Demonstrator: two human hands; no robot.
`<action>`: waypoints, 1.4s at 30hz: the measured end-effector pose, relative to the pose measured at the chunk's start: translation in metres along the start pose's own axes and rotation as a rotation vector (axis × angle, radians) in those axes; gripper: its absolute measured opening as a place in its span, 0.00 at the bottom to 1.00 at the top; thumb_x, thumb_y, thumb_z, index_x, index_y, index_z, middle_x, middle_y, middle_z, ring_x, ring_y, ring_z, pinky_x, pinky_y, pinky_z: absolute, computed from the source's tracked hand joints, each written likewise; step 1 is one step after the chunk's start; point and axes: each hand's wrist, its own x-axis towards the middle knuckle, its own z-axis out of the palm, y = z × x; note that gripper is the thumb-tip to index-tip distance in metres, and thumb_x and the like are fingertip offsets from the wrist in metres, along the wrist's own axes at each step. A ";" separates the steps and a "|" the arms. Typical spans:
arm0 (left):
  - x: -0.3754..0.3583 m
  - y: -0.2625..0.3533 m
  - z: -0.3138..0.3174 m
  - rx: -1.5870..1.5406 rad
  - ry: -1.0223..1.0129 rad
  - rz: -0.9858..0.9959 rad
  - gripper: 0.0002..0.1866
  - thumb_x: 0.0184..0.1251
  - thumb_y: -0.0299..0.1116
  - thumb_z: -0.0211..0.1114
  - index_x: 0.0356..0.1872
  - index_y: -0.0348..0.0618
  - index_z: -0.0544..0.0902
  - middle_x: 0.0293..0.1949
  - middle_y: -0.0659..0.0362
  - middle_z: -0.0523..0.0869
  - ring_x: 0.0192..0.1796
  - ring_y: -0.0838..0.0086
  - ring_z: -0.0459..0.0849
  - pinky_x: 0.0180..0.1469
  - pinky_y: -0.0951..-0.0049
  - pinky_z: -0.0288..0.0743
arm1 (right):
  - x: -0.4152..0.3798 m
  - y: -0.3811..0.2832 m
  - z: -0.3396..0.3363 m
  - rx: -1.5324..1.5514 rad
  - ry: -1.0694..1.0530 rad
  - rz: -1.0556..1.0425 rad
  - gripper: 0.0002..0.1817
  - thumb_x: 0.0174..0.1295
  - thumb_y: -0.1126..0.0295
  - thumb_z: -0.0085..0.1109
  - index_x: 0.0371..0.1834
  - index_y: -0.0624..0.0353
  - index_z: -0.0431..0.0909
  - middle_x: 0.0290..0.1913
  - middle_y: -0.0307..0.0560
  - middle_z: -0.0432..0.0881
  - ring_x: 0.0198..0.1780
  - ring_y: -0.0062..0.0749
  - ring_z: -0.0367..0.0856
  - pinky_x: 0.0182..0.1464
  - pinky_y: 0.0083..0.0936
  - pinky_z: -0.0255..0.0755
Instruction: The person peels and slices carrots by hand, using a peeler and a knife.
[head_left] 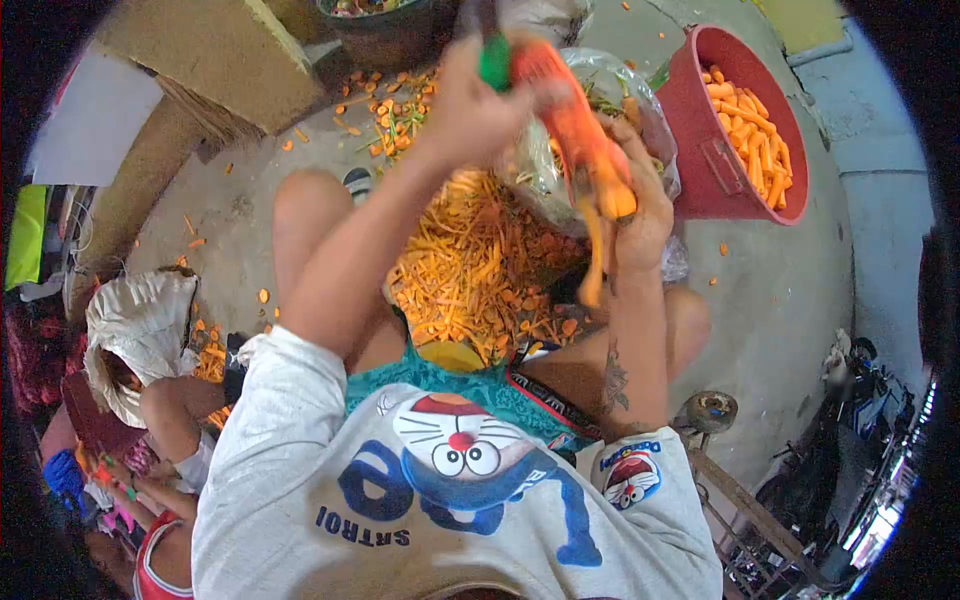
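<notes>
My left hand (468,108) is raised and closed on a green-handled peeler (494,62), which rests against the upper end of a long orange carrot (578,135). My right hand (642,215) grips the carrot's lower end. The carrot is held at a slant above my lap. A thin strip of peel (594,262) hangs from it. Below, between my bare knees, lies a heap of carrot peelings (468,275) on the concrete floor.
A red bucket (700,170) with several peeled carrots stands to the right. A clear plastic bag (640,95) lies behind my hands, with a dark basin (385,35) and cardboard (210,55) beyond. Another person (165,410) crouches at lower left. Parked bikes (850,400) stand at right.
</notes>
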 end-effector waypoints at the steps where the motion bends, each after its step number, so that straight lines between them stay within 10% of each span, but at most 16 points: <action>1: 0.006 -0.013 -0.013 0.000 0.004 -0.013 0.11 0.63 0.29 0.78 0.40 0.43 0.83 0.33 0.68 0.85 0.33 0.85 0.80 0.36 0.80 0.76 | -0.003 0.000 0.001 -0.005 -0.032 0.004 0.22 0.72 0.67 0.51 0.65 0.66 0.72 0.58 0.49 0.81 0.58 0.33 0.82 0.60 0.29 0.77; 5: 0.017 -0.013 -0.017 -0.070 0.220 -0.109 0.12 0.63 0.29 0.77 0.42 0.42 0.83 0.33 0.66 0.85 0.37 0.83 0.82 0.40 0.78 0.77 | 0.012 0.005 -0.033 0.172 -0.261 0.123 0.22 0.74 0.65 0.49 0.67 0.64 0.69 0.56 0.49 0.81 0.54 0.33 0.83 0.52 0.29 0.79; 9: -0.004 0.016 0.000 0.087 -0.147 0.228 0.07 0.66 0.29 0.74 0.42 0.42 0.85 0.32 0.66 0.87 0.32 0.86 0.82 0.33 0.81 0.75 | -0.002 -0.008 0.036 -0.017 0.184 -0.015 0.23 0.75 0.63 0.47 0.69 0.61 0.67 0.45 0.43 0.81 0.37 0.25 0.78 0.34 0.21 0.70; 12: 0.021 -0.016 -0.028 -0.080 0.133 -0.183 0.08 0.66 0.31 0.75 0.39 0.43 0.85 0.33 0.66 0.87 0.30 0.86 0.80 0.32 0.81 0.73 | -0.006 -0.004 0.015 -0.033 -0.042 0.026 0.22 0.75 0.62 0.48 0.67 0.60 0.69 0.46 0.43 0.81 0.38 0.25 0.78 0.34 0.20 0.71; 15: 0.015 -0.008 -0.020 -0.041 0.199 -0.165 0.08 0.65 0.31 0.75 0.39 0.43 0.84 0.33 0.66 0.87 0.32 0.85 0.81 0.34 0.80 0.74 | 0.003 0.002 -0.017 0.200 -0.231 0.116 0.20 0.74 0.64 0.48 0.65 0.60 0.71 0.51 0.45 0.80 0.41 0.26 0.80 0.35 0.21 0.73; 21: -0.001 0.018 -0.012 0.036 -0.001 0.055 0.12 0.62 0.32 0.79 0.41 0.44 0.84 0.35 0.66 0.86 0.36 0.82 0.83 0.40 0.79 0.77 | -0.008 -0.004 0.018 0.015 0.095 -0.034 0.22 0.72 0.65 0.50 0.65 0.65 0.70 0.49 0.45 0.81 0.42 0.26 0.82 0.38 0.24 0.78; 25: 0.019 0.001 -0.040 -0.045 0.206 -0.088 0.13 0.64 0.34 0.78 0.44 0.43 0.83 0.35 0.66 0.86 0.38 0.81 0.83 0.43 0.76 0.79 | 0.000 -0.004 -0.005 0.198 -0.408 0.124 0.24 0.73 0.65 0.49 0.70 0.63 0.65 0.51 0.45 0.80 0.47 0.29 0.83 0.46 0.29 0.82; 27: -0.010 0.014 -0.007 0.004 0.112 -0.147 0.12 0.65 0.34 0.77 0.43 0.43 0.84 0.34 0.67 0.86 0.36 0.82 0.83 0.42 0.76 0.79 | -0.004 -0.005 0.017 0.061 0.062 0.044 0.23 0.74 0.67 0.47 0.69 0.61 0.66 0.50 0.47 0.80 0.46 0.30 0.83 0.44 0.30 0.82; 28: -0.019 0.012 0.017 -0.081 0.140 0.108 0.12 0.65 0.35 0.77 0.42 0.42 0.84 0.33 0.67 0.86 0.36 0.82 0.83 0.43 0.76 0.80 | 0.001 -0.004 0.012 0.049 0.033 0.008 0.22 0.74 0.69 0.45 0.69 0.61 0.66 0.50 0.48 0.80 0.47 0.30 0.83 0.48 0.31 0.83; 33: 0.012 -0.021 -0.017 -0.008 0.103 -0.078 0.09 0.65 0.33 0.76 0.41 0.42 0.85 0.31 0.67 0.86 0.29 0.85 0.82 0.32 0.80 0.77 | 0.001 0.002 -0.004 -0.030 -0.027 0.029 0.22 0.74 0.70 0.43 0.69 0.62 0.67 0.55 0.51 0.80 0.53 0.32 0.84 0.51 0.27 0.82; 36: 0.006 -0.009 -0.009 -0.101 0.224 -0.192 0.11 0.65 0.32 0.75 0.43 0.41 0.85 0.30 0.67 0.86 0.27 0.85 0.81 0.29 0.81 0.74 | 0.016 0.004 -0.030 0.327 -0.538 0.088 0.22 0.73 0.70 0.45 0.69 0.65 0.67 0.56 0.52 0.81 0.53 0.35 0.85 0.53 0.26 0.81; 38: -0.016 0.016 0.018 -0.090 0.111 0.009 0.11 0.65 0.31 0.75 0.43 0.40 0.85 0.30 0.67 0.86 0.28 0.85 0.81 0.29 0.81 0.74 | 0.005 -0.003 0.003 0.109 0.116 -0.021 0.22 0.73 0.69 0.47 0.68 0.67 0.69 0.52 0.51 0.83 0.49 0.34 0.86 0.51 0.28 0.82; 42: -0.001 -0.001 0.000 -0.016 0.041 0.061 0.10 0.65 0.32 0.76 0.41 0.41 0.85 0.28 0.68 0.85 0.29 0.86 0.81 0.29 0.81 0.73 | -0.012 -0.010 0.020 0.053 -0.028 -0.056 0.23 0.73 0.65 0.49 0.67 0.66 0.70 0.51 0.48 0.84 0.49 0.31 0.86 0.45 0.30 0.83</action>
